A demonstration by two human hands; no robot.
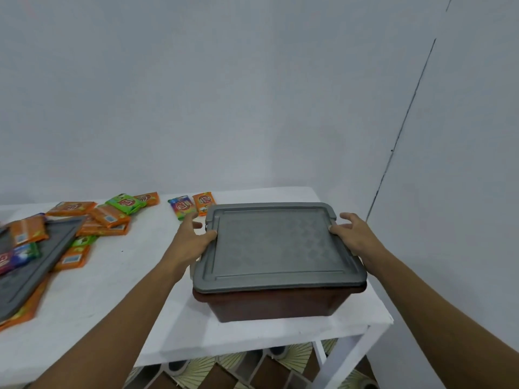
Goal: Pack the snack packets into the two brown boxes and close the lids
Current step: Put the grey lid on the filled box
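White surface (118,290): one, with its back edge against the wall and a second wall close off its right edge. A bare strip runs from back edge to front edge between the left-hand heap and the box.

Brown box (275,304): one in view, at the right end, near the front-right corner and short of the right edge. A grey lid (278,242) sits on top.

Second grey lid (36,265): one, tilted on packets at the left edge.

Left hand (193,237): at the lid's left rim, thumb on top, fingers spread past the corner.

Right hand (351,234): at the right rim, thumb on top, fingers splayed.

Snack packets (111,216): an overlapping heap along the left and back edges, mostly orange, some green; exact count cannot be told. Two lie apart just behind the box: one rainbow packet (182,206) and one orange packet (204,202).
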